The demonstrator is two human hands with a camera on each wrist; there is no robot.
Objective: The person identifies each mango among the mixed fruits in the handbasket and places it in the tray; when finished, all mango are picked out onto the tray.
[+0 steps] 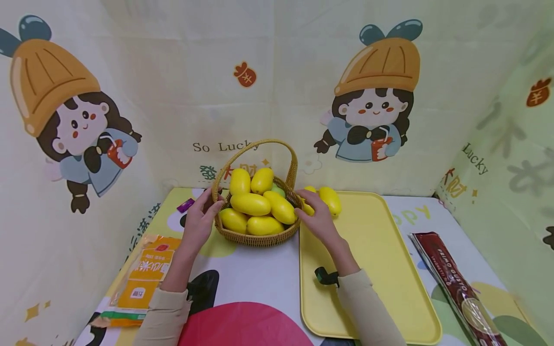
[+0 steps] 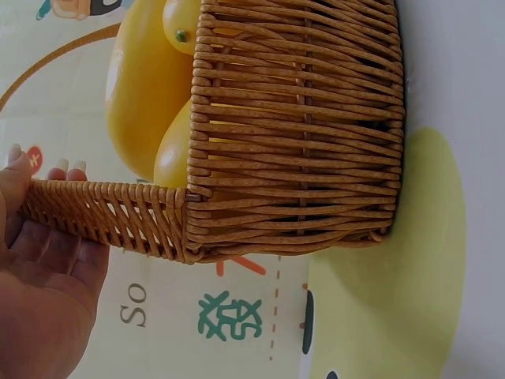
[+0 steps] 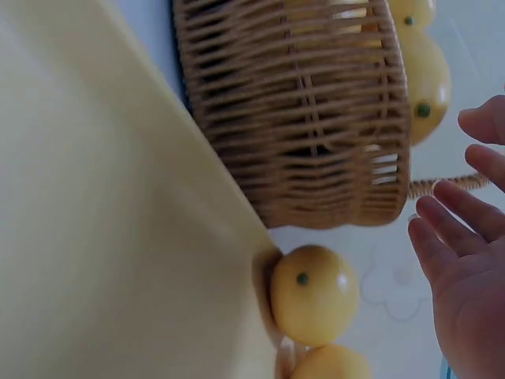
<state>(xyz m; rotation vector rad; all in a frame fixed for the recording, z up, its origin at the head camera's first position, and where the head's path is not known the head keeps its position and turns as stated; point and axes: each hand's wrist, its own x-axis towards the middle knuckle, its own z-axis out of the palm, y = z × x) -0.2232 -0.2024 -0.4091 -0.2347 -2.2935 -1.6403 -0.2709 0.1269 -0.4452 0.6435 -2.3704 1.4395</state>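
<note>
A woven wicker basket [image 1: 259, 239] with a tall arched handle [image 1: 277, 142] stands at the back of the table, heaped with several yellow mango-like fruits [image 1: 250, 204]. A bit of a green fruit [image 1: 278, 191] shows behind them. My left hand [image 1: 201, 218] grips the left foot of the handle; in the left wrist view the fingers lie behind the wicker strip and the thumb in front. My right hand [image 1: 318, 216] is at the basket's right side, and the right wrist view shows its fingers loosely extended by the rim, holding nothing.
A yellow tray [image 1: 368, 269] lies right of the basket, with yellow fruits [image 1: 330, 201] at its back left corner. A red spaghetti packet [image 1: 454, 288] is at far right. On the left lie an orange food bag [image 1: 144, 274] and a small purple packet [image 1: 185, 205]. Printed cloth walls surround the table.
</note>
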